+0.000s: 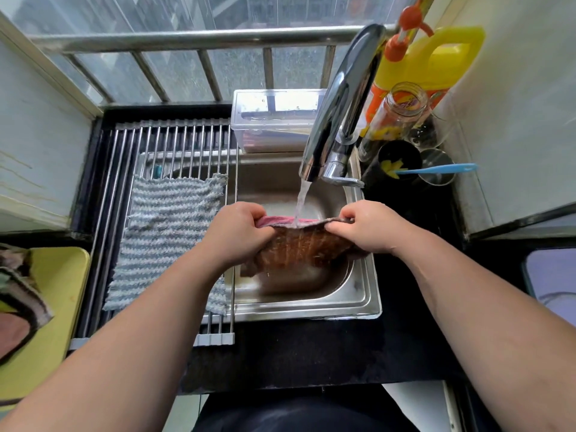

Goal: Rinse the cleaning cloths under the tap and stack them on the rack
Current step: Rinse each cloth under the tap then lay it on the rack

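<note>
Brown cleaning cloth (299, 247), stretched over the sink (358, 294) between left hand (240, 227) and right hand (371, 224), both gripping its top edge so tap (336, 104) water (301, 201) soaks it.

No text, number or brand can be read anywhere: the only printing in view is a red mark on the orange label of the yellow detergent bottle (402, 70) at the upper right of the frame, seen through a clear glass jar (402, 106) and too blurred to make out.
</note>
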